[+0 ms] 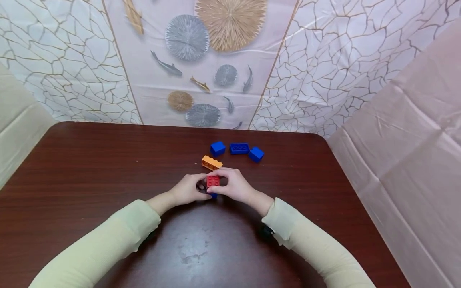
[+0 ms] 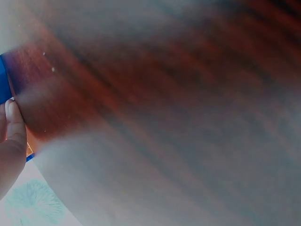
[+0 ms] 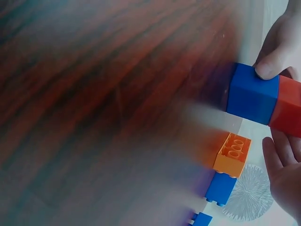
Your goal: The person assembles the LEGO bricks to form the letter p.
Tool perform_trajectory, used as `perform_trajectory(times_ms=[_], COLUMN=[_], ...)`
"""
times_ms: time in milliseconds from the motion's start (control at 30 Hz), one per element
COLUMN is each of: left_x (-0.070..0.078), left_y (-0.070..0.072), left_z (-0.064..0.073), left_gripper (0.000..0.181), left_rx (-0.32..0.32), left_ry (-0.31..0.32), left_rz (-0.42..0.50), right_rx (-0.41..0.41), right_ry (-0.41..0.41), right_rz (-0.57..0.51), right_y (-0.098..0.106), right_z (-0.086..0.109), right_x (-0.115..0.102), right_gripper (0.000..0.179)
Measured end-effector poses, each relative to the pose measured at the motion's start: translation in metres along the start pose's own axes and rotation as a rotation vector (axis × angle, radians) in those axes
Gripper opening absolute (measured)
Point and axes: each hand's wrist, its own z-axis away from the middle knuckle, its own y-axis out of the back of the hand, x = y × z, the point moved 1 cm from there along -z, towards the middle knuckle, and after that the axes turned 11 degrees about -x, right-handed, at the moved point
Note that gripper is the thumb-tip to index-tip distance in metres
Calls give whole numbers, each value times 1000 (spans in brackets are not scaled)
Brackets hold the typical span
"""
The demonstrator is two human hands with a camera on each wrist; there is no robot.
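Observation:
A red brick (image 1: 213, 181) with studs facing up sits on top of a blue brick (image 1: 214, 196) near the middle of the table. My right hand (image 1: 235, 186) grips the red brick between thumb and fingers. From the other side my left hand (image 1: 185, 189) holds the blue brick below. In the right wrist view the left thumb (image 3: 269, 67) presses on the side of the blue brick (image 3: 251, 96), which meets the red brick (image 3: 288, 108) face to face. The left wrist view catches only the fingers (image 2: 15, 120) beside a blue edge (image 2: 4, 82).
Just behind the hands an orange brick (image 1: 211, 163) lies on its side. Farther back are a blue brick (image 1: 217, 149), a second blue brick (image 1: 239, 149) showing its hollow underside, and a third blue brick (image 1: 256, 154). A patterned cloth wall (image 1: 144, 96) stands behind the dark table (image 1: 90, 160).

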Motion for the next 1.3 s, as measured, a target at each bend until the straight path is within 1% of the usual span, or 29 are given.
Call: perform_trajectory(times_ms=[167, 367, 467, 567, 667, 867, 1033, 1133, 1200, 1300], left_x=[0, -2, -2, -1, -1, 1, 3, 3, 3, 4], left_y=[0, 1, 0, 0, 0, 0, -2, -2, -1, 2], left_z=[0, 0, -1, -1, -1, -1, -1, 0, 2, 5], left_gripper=[37, 35, 32, 30, 31, 32, 33, 35, 37, 40], left_rx=[-7, -17, -26, -37, -40, -36, -54, -71, -75, -55], left_ry=[3, 22, 36, 57, 58, 62, 74, 78, 70, 36], left_rz=[4, 9, 7, 11, 10, 5, 18, 33, 46, 80], right_rx=[-16, -103, -150, -175, -170, -125, -121, -114, -95, -64], right_ry=[-15, -71, -77, -73, -59, -27, -29, -33, -46, -74], right_rz=[0, -34, -69, -112, -109, -23, 4, -12, -34, -66], right_y=[1, 6, 9, 11, 12, 12, 11, 8, 7, 5], right_z=[-1, -2, -1, 2, 4, 6, 9, 9, 9, 10], right_x=[-1, 1, 4, 9, 12, 13, 13, 14, 14, 14], right_gripper=[40, 40, 40, 40, 41, 42, 42, 41, 40, 37])
